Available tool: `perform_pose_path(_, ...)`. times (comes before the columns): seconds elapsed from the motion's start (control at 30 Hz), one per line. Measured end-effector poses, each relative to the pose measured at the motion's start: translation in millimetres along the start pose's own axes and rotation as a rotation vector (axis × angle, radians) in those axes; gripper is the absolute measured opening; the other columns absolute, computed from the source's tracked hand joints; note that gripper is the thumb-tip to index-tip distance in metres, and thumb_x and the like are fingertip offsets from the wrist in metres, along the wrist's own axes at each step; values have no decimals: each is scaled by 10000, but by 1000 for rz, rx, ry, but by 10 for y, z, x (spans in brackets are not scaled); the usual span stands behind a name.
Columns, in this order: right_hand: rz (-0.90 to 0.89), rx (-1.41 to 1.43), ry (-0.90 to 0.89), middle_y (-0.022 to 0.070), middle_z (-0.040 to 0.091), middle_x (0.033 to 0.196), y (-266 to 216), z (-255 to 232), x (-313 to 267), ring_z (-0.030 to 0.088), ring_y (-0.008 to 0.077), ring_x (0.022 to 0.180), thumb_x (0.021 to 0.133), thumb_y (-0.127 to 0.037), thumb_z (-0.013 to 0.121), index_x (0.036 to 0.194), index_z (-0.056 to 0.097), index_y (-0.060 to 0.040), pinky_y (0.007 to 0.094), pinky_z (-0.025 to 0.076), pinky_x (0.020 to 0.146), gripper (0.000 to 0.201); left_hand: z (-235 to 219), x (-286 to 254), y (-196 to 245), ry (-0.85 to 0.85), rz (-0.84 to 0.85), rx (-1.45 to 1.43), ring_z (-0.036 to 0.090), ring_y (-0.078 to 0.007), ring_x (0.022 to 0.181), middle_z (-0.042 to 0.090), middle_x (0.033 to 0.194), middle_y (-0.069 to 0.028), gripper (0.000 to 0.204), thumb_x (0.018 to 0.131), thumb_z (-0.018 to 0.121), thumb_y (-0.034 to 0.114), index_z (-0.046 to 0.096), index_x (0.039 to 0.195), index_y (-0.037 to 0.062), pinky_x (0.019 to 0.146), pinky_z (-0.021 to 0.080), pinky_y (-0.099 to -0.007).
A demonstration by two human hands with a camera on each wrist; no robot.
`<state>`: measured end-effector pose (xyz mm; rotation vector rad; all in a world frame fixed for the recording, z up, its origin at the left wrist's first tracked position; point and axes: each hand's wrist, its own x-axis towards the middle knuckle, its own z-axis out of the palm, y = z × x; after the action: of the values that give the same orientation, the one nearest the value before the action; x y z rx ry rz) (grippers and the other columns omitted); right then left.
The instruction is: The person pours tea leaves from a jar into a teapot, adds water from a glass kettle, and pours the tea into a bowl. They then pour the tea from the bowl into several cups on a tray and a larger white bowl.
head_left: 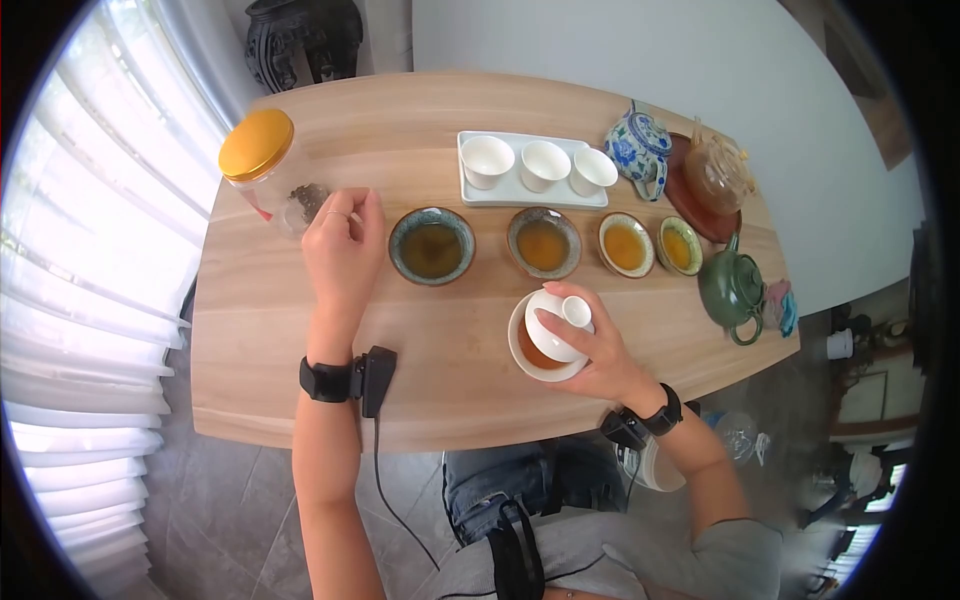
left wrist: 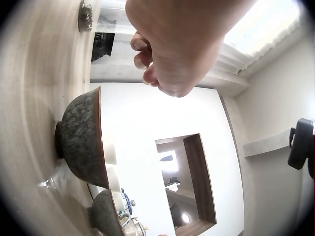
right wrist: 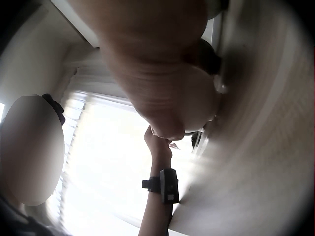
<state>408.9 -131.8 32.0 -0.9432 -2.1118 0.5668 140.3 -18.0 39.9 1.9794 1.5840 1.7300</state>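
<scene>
My right hand (head_left: 603, 352) grips a white lidded bowl (head_left: 516, 345) of reddish-brown tea at the front of the table, one finger beside the knob of its tilted lid (head_left: 545, 335). In the right wrist view that hand (right wrist: 157, 88) covers most of the bowl. Raised over the left side of the table, my left hand (head_left: 343, 245) has curled fingers and nothing visible in them, both there and in the left wrist view (left wrist: 172, 49). Beside it are dark leaves (head_left: 308, 200) in a clear vessel and a greenish bowl (head_left: 398, 245) of dark tea.
A gold-lidded jar (head_left: 256, 145) stands at the back left. Behind the row of tea bowls (head_left: 572, 262) is a white tray (head_left: 520, 190) with three white cups. Toward the right are a blue-and-white teapot (head_left: 640, 150), a glass teapot (head_left: 720, 175) and a green teapot (head_left: 730, 285).
</scene>
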Motion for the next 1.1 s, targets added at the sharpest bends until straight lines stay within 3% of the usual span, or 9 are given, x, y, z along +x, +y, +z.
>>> perform_pose_path(0.27,-46,-40,22,136,414,1324,-215,-365,522,477,310,1183,556,-59,828,1270,550,-161,391,437,963,773,-6,6,-23,1,0,18,437,-119,459,568,667,-49,81,832,631,76,598,788,16,458,367,-243)
perform_pose_path(0.37,-130,-128,26,142,434,1311,-108,-485,788,458,311,1202,556,-155,858,1306,497,-127,400,404,986,833,-4,16,-114,39,-3,42,438,-128,458,560,648,-48,89,836,627,85,601,783,19,466,370,-250)
perform_pose_path(0.43,-135,-150,52,134,436,1311,-101,-547,987,453,298,1207,572,-162,847,1317,487,-126,392,394,995,828,-20,32,-173,91,-20,52,380,-69,479,467,552,-7,116,849,629,96,625,785,0,462,323,-227)
perform_pose_path(0.57,-122,-148,57,100,446,1305,35,-589,1308,457,269,1196,613,-162,821,1328,479,-150,371,384,1002,793,-59,50,-231,90,-37,121,366,-63,485,414,520,5,131,854,627,117,632,795,1,460,312,-232)
perform_pose_path(0.63,-103,-138,66,88,448,1303,152,-567,1412,461,252,1191,626,-165,809,1333,477,-173,359,381,1006,781,-69,52,-259,81,-97,207,460,-188,455,478,514,-59,157,848,614,172,614,761,41,466,372,-310)
perform_pose_path(0.73,-99,-148,81,113,466,1233,367,-516,1520,496,286,1138,636,-220,801,1357,457,-249,384,423,969,799,-87,50,-260,70,-148,241,466,-205,450,459,491,-60,173,851,609,201,620,765,51,466,378,-323)
perform_pose_path(0.97,-2,-153,20,115,476,1196,568,-506,1616,491,291,1127,654,-253,788,1363,445,-269,392,409,978,789,-82,46,-286,72,-151,229,466,-206,445,448,487,-51,171,847,610,207,621,768,56,467,384,-323)
perform_pose_path(1.03,7,-153,-6,111,479,1187,613,-508,1639,491,285,1124,653,-249,788,1362,447,-266,388,406,982,787,-73,42,-298,86,-125,200,376,-114,447,393,494,-27,161,835,633,160,639,780,9,460,339,-269)
perform_pose_path(1.1,17,-151,-22,107,477,1193,639,-524,1664,490,283,1127,652,-248,788,1362,446,-266,386,407,982,788,-79,44,-290,80,-122,207,375,-114,444,395,492,-29,162,834,631,161,639,779,9,459,338,-270)
